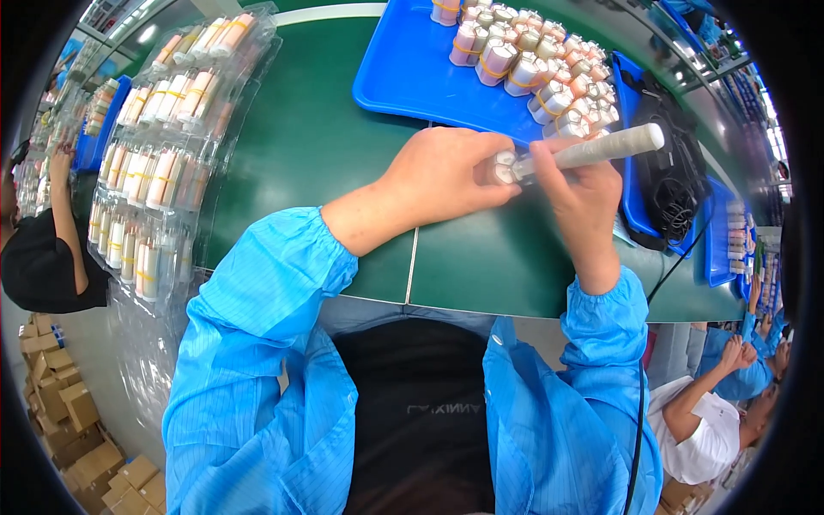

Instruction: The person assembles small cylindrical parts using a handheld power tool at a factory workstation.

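Both my hands meet above the green table [292,129], near the front edge of a blue tray [403,73]. My left hand [446,176] is closed around a small bundle of pale tubes [504,167], whose ends show between thumb and fingers. A thick white rod-shaped tool [609,148] with a wrapped surface and a clear narrow tip is gripped in my right hand [584,193]. Its tip touches or nearly touches the bundle's ends; I cannot tell which. Many pink and white tube bundles [498,60] with yellow bands stand in the tray.
Stacked clear plastic trays [184,142] of banded tubes stand at the left. A black bag with a coiled cable [674,172] lies in another blue tray at the right. Other people work at both sides. Cardboard boxes [77,403] are piled on the floor at lower left.
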### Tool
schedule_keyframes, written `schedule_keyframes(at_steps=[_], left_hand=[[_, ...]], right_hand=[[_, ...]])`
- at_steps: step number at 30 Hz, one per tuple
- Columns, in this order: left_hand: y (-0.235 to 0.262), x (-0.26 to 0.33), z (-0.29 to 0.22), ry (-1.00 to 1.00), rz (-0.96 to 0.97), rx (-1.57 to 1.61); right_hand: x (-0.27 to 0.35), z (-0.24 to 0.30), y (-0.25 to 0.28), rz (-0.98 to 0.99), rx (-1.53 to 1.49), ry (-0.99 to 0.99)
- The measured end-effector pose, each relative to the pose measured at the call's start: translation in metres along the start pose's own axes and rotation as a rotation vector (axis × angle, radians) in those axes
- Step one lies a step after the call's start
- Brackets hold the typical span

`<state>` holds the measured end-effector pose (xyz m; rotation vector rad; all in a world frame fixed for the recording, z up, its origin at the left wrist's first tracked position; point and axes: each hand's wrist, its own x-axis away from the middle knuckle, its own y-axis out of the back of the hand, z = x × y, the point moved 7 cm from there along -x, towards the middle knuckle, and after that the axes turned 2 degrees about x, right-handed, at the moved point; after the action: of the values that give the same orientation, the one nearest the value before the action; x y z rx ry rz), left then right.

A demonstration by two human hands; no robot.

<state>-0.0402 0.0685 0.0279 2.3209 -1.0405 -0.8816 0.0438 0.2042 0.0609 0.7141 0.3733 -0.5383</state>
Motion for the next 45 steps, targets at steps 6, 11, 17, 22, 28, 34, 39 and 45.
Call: schedule_keyframes(at_steps=[6,11,17,22,28,34,39,45], left_hand=[[-0.002,0.003,0.003,0.013,0.008,0.005],[0.016,0.005,-0.011,-0.225,-0.229,-0.026],[0.021,0.006,-0.013,-0.236,-0.284,-0.021],[0.023,0.009,-0.012,-0.250,-0.302,-0.039],[0.025,0.007,-0.014,-0.294,-0.335,-0.002],[0.026,0.008,-0.012,-0.283,-0.338,0.004],[0.024,0.006,-0.009,-0.231,-0.306,-0.031],[0.024,0.007,-0.009,-0.246,-0.364,-0.080]], right_hand=[[0.001,-0.013,0.010,-0.111,-0.153,0.015],[-0.005,-0.025,0.019,-0.133,-0.342,-0.106],[-0.003,-0.004,0.004,-0.018,-0.099,0.186],[0.000,0.009,0.002,-0.014,0.031,0.333],[-0.003,0.004,0.008,-0.032,-0.011,0.297],[0.001,0.010,0.003,0.005,-0.016,0.307],[0.004,-0.005,0.005,0.008,-0.089,0.134],[0.005,0.022,0.001,-0.002,0.022,0.373]])
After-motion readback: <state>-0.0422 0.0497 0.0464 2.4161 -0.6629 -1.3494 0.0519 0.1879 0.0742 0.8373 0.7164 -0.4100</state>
